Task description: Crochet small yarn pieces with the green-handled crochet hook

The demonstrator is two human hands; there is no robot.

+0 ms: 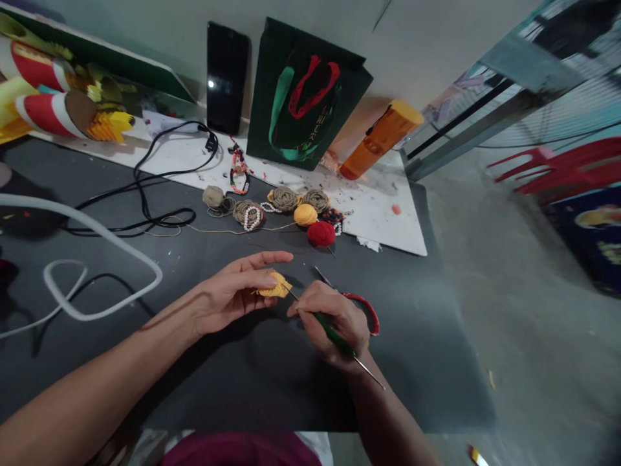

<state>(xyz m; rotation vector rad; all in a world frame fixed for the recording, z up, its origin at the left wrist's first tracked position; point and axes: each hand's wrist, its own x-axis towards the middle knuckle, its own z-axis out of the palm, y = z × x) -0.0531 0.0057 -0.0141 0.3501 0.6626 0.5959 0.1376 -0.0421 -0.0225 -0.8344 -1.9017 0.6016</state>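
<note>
Between the thumb and fingers of my left hand (230, 291) is a small yellow crochet piece (274, 285); its index finger stretches out above. My right hand (334, 317) is closed around the green handle of a crochet hook (334, 335). The hook's front tip meets the yellow piece, while its thin metal rear end sticks out below my wrist. Scissors with red handles (371, 312) lie on the table, partly hidden by my right hand. Beyond my hands sit a red yarn ball (321, 234) and a yellow yarn ball (305, 214).
Brown crocheted pieces (284, 199) and a beaded strand (252, 219) lie near the yarn. Behind stand a phone (227, 77), a dark green paper bag (305, 97) and an orange bottle (381, 139). Black cable (143, 178) and a white tube (121, 243) occupy the left side.
</note>
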